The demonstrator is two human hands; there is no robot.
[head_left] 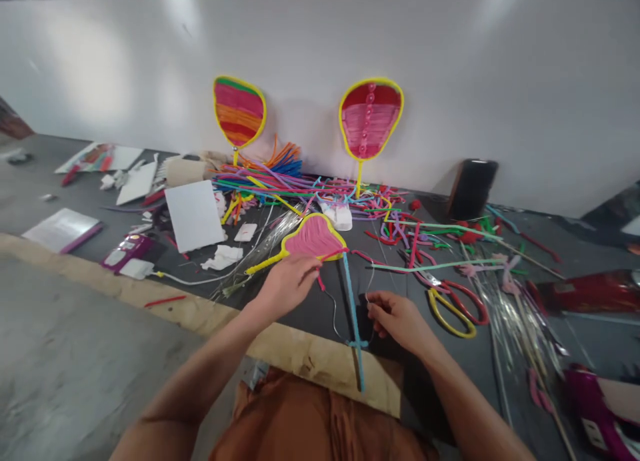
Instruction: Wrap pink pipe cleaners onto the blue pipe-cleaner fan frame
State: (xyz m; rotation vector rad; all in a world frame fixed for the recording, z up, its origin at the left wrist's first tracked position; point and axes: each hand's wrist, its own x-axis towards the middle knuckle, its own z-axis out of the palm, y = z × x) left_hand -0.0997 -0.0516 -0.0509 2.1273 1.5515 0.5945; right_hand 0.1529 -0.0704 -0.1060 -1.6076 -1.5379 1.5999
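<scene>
A pink fan-shaped piece with a yellow fuzzy rim (314, 234) lies on the dark table. My left hand (293, 282) is at its lower edge, fingers closed on a red-pink pipe cleaner (334, 253). A light blue pipe cleaner (351, 294) runs from the fan's right corner toward me, with a short blue crosspiece low on it. My right hand (395, 317), to the right of the blue stem, pinches a thin pale wire (371, 277). A second stretch of thin wire (334, 307) loops below my left hand toward the crosspiece.
Two finished-looking fans (240, 114) (371, 117) lean on the white board behind. Scissors (457, 307) lie right of my right hand, a phone (473, 189) stands behind them. Pipe cleaners (280, 174) pile up at the back. A purple glue gun (129, 251) and white card (195, 215) are left.
</scene>
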